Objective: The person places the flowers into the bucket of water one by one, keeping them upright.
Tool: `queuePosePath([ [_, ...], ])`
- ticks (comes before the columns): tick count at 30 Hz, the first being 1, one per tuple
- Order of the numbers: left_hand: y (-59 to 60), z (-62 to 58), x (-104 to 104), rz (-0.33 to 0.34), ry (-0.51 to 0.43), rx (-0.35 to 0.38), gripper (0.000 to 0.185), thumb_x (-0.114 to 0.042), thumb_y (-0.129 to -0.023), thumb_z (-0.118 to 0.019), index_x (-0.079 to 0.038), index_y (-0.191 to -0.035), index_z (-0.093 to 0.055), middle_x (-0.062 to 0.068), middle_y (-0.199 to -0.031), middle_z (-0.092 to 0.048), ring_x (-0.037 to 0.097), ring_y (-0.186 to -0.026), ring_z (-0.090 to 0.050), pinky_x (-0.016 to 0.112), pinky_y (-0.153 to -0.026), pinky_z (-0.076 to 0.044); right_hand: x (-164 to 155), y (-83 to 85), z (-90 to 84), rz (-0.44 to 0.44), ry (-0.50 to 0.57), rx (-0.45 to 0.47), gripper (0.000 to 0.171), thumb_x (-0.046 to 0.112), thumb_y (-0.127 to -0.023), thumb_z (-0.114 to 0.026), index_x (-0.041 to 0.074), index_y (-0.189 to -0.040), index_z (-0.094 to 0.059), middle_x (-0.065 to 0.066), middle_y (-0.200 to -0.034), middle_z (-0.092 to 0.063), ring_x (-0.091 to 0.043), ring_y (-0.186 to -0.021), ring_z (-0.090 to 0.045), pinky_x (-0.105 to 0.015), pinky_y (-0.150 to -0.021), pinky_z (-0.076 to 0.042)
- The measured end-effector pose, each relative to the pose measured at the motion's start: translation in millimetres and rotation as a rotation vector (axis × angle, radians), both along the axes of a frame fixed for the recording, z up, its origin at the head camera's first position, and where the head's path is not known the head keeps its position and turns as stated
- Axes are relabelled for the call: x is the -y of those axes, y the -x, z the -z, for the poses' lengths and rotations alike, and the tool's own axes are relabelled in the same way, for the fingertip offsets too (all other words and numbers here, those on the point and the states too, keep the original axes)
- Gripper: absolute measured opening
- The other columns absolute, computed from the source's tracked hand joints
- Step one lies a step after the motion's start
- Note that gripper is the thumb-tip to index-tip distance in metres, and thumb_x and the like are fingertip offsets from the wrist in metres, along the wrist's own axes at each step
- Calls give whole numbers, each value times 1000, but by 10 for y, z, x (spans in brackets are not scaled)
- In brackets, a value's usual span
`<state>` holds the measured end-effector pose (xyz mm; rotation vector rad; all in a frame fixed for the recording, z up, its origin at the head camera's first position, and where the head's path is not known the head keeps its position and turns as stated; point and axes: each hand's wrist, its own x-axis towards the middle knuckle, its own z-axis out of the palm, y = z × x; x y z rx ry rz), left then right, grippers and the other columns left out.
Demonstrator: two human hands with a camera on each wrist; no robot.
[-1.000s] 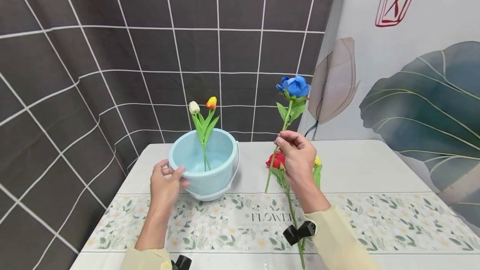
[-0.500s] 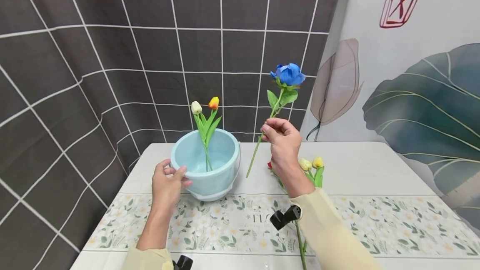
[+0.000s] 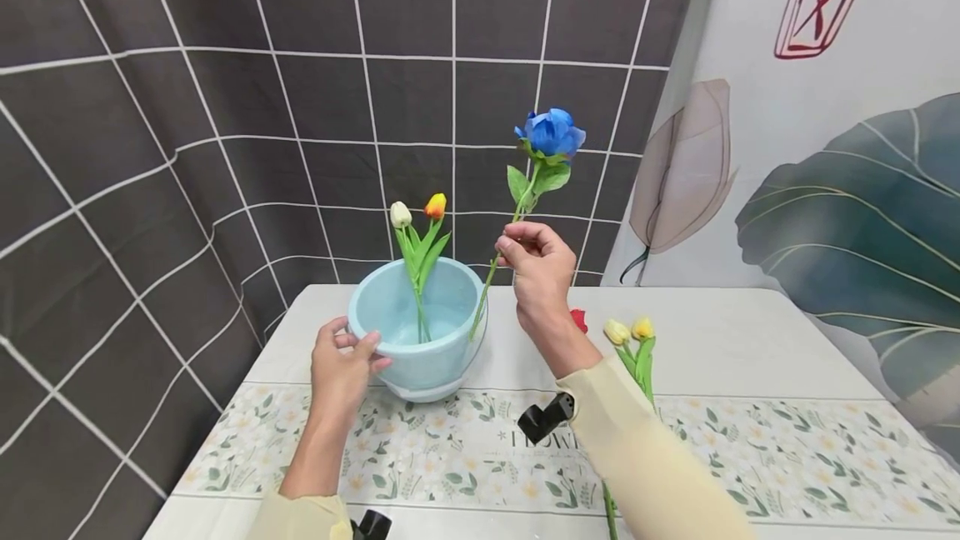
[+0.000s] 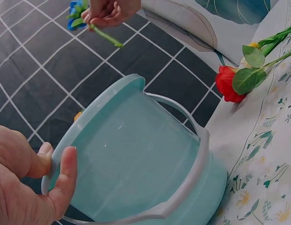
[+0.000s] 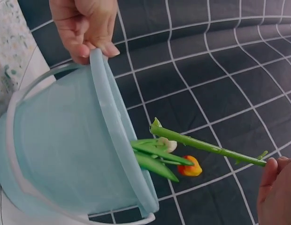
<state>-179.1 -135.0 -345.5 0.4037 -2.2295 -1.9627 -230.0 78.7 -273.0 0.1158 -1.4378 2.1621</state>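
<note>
My left hand (image 3: 343, 373) holds the rim of a light blue bucket (image 3: 423, 365) at its left side, pinching it between thumb and fingers in the left wrist view. A white tulip (image 3: 401, 215) and an orange-yellow tulip (image 3: 435, 206) stand in the bucket, leaning on their green stems. Between thumb and fingertips, my right hand (image 3: 542, 273) pinches the stem of a blue peony (image 3: 553, 133). The bloom points up and right, while the stem's cut end (image 5: 156, 127) overlaps the bucket's right rim in the head view. From the right wrist, that end shows above the bucket's mouth.
A red rose (image 4: 229, 84) lies on the table to the bucket's right, partly behind my right forearm in the head view. Two yellowish tulips (image 3: 642, 328) lie farther right. A dark tiled curtain (image 3: 495, 90) rises behind the table (image 3: 720, 340). The bucket's handle (image 4: 183, 187) hangs down.
My right hand has moved left and upward with the blue peony, from above the lying flowers to beside the bucket's rim. The left hand stays on the bucket. The head view has shifted slightly.
</note>
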Motion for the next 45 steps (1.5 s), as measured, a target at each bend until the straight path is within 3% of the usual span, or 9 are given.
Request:
queuePosePath([
  [14, -2, 1, -4, -8, 10, -11, 61, -12, -99, -54, -4, -150, -21, 18, -120, -38, 10, -76, -63, 18, -75, -62, 249, 107, -17, -15, -16, -32, 14, -16, -80, -67, -13, -93, -64, -5, -78, -63, -17, -65, -62, -17, -56, -61],
  [29, -2, 10, -6, -8, 0, -16, 61, -10, -98, -55, -4, -149, -23, 16, -115, -38, 10, -76, -63, 18, -75, -63, 380, 206, 211, -54, -130, 171, 14, -16, -79, -68, -10, -92, -67, -4, -75, -63, -10, -65, -61, -19, -63, -63],
  [40, -4, 16, -1, -6, -3, -14, 62, -10, -98, -55, -3, -150, -22, 17, -117, -39, 10, -74, -63, 18, -74, -63, 490, 233, 353, -115, -257, 213, 12, -18, -78, -66, -10, -86, -67, -13, -81, -66, -9, -63, -59, -19, -60, -61],
  [45, -2, 29, 2, 4, -4, -20, 62, -11, -98, -54, -3, -150, -21, 17, -117, -39, 10, -74, -64, 19, -75, -63, 530, 211, 360, -136, -356, 239, 10, -15, -80, -66, -7, -86, -68, -8, -80, -66, -14, -66, -62, -22, -61, -62],
])
